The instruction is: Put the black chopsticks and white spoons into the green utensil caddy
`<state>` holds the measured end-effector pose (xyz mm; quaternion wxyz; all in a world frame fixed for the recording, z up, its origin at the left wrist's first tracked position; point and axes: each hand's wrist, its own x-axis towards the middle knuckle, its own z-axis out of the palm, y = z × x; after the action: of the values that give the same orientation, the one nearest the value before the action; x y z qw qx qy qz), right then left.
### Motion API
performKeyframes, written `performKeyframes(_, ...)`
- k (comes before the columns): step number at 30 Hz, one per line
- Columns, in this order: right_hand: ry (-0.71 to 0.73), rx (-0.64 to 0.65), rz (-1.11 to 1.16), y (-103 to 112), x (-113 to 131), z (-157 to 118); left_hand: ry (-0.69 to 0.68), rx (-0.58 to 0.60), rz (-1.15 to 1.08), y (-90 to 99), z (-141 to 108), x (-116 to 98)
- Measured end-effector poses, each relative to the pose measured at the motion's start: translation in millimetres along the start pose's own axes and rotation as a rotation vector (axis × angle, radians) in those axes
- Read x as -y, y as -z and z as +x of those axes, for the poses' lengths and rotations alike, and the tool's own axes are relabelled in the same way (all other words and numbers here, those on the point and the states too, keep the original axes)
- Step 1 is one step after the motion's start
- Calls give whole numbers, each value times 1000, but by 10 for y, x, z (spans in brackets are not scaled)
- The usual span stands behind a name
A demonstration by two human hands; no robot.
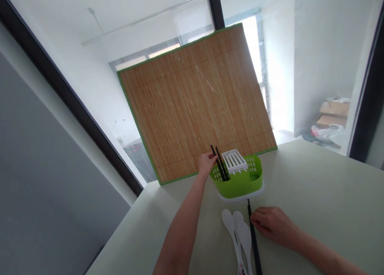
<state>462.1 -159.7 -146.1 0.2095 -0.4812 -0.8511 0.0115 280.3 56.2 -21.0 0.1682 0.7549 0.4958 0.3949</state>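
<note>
My left hand [207,163] pinches a black chopstick [213,151] near its upper end. That chopstick and another stand tilted in the left compartment of a green cutlery holder [237,190], their lower ends hidden by its wall. A white slatted rack [235,161] sits over the holder's middle, and a white base runs beneath. My right hand [271,223] is low at the right, its curled fingertips closed at the edge of black chopsticks [255,247] lying on the table. Just left of these lie several white spoons [245,237], bowls pointing toward the holder.
A bamboo mat [195,107] with green edging leans upright against the glass behind the holder. The pale table [315,187] extends to both sides. Beyond the glass, cardboard boxes [334,109] and plastic bags are piled at the right.
</note>
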Motion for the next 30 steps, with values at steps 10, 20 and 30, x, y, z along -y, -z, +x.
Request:
performKeyframes(10,-9,30,6,-11,35,8,80,114,159,-140,10,-2)
performKeyframes(20,-39,54,81,-21,41,-13,59,-113,239,13,-386,-67)
performKeyframes(30,13,64,59,-78,139,-4,6,-369,-181,81,-1220,213)
